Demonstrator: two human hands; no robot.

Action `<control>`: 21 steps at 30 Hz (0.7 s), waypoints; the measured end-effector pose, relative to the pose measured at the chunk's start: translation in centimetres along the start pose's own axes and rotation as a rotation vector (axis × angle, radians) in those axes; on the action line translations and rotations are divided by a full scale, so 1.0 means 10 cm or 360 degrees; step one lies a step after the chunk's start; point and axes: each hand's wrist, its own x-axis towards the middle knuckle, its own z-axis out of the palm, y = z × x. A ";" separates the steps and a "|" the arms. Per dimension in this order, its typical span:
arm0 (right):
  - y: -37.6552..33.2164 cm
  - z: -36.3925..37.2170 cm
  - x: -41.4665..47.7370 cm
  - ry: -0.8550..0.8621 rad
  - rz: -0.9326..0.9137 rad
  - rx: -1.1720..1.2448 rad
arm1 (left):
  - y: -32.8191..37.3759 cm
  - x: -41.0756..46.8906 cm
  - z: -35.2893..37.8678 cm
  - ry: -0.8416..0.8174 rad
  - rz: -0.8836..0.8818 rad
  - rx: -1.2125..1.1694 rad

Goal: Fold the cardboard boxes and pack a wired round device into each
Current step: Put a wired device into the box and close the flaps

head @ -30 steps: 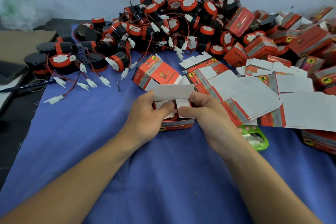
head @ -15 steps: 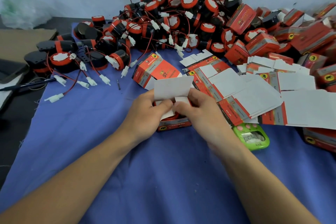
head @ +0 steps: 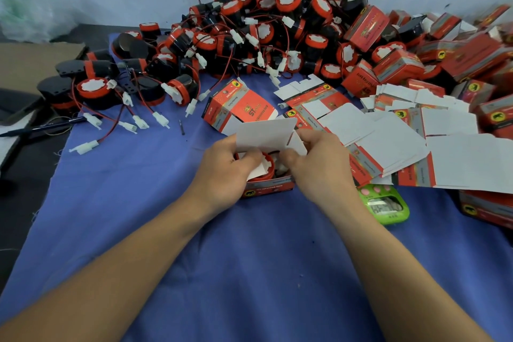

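Note:
A small red cardboard box [head: 270, 189] stands on the blue cloth [head: 249, 272] at the centre, its white top lid [head: 266, 134] raised. Inside it a red and black round device [head: 268, 166] shows between my hands. My left hand [head: 226, 171] grips the box's left side, thumb on the left side flap. My right hand [head: 319, 164] holds the right side and pinches the right side flap [head: 298, 144]. A big heap of wired round devices [head: 263, 28] lies behind. Flat unfolded boxes [head: 388, 133] are spread at the right.
One folded open box [head: 238, 108] lies just behind my hands. Packed red boxes [head: 458, 58] pile up at the far right. A green gadget [head: 384, 205] sits by my right wrist. A pen [head: 41, 128] and brown cardboard [head: 30, 64] lie at the left.
The side flaps have opened outward from the box, so the device inside shows more. My thumbs have moved apart. The box has stayed in place.

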 end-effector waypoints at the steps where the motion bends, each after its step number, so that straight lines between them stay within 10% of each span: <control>1: 0.00 -0.01 0.03 -0.0007 0.0017 -0.0009 | -0.01 0.00 0.00 0.0003 -0.0003 0.0004; 21: -0.06 0.10 -0.07 0.0418 -0.0074 -0.0426 | 0.00 -0.01 0.01 0.0002 -0.0041 0.0056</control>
